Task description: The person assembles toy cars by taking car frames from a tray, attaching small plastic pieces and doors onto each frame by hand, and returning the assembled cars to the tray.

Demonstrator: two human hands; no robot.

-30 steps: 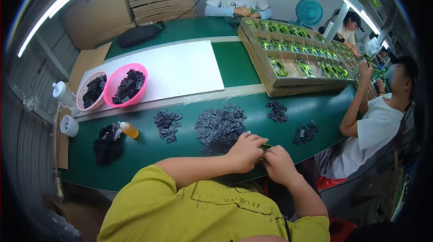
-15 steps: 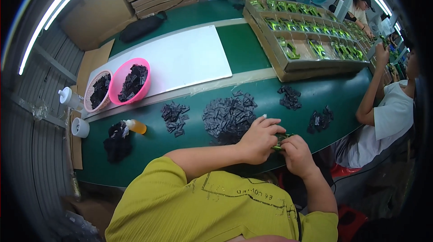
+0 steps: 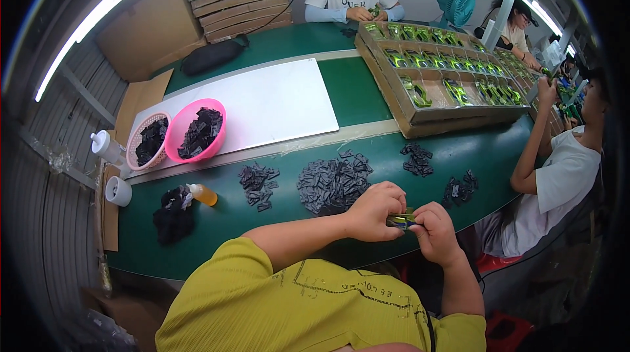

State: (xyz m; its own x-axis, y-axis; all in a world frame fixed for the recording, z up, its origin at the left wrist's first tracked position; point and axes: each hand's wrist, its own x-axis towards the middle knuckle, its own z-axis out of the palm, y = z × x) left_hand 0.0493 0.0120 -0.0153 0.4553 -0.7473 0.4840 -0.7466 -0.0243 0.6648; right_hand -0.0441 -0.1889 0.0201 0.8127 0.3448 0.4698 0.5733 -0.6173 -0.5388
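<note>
Just right of and below the centre of the frame, a small green-and-dark part (image 3: 401, 220) sits between two bare hands, above the near edge of the green-topped table (image 3: 216, 237). The left hand (image 3: 375, 213) is curled closed on its left end, thumb low and fingers over the top; the right hand (image 3: 436, 228) pinches the right end between thumb and bent fingers. Gripping both ends probably keeps so small a part steady and lets it be turned close to the body. The fingers hide most of its shape, so its exact kind cannot be told.

Beside the left hand's fingers, toward the middle of the frame, lies a large heap of flat black strips (image 3: 333, 181), likely placed there for an easy reach. Smaller clusters lie apart from it: one to its left (image 3: 258, 184) and two to its right (image 3: 417, 158), perhaps to keep portions separate.

At the left of the frame, a bright pink bowl (image 3: 221, 135) and a pale pink basket (image 3: 133, 153) hold more black pieces, the walls presumably stopping them from scattering. A bottle of orange liquid (image 3: 205, 195) stands below them, next to a crumpled black cloth (image 3: 174, 224). At upper right, a divided cardboard tray (image 3: 459, 115) holds green parts in rows, its compartments seemingly keeping them from rubbing together.
</note>
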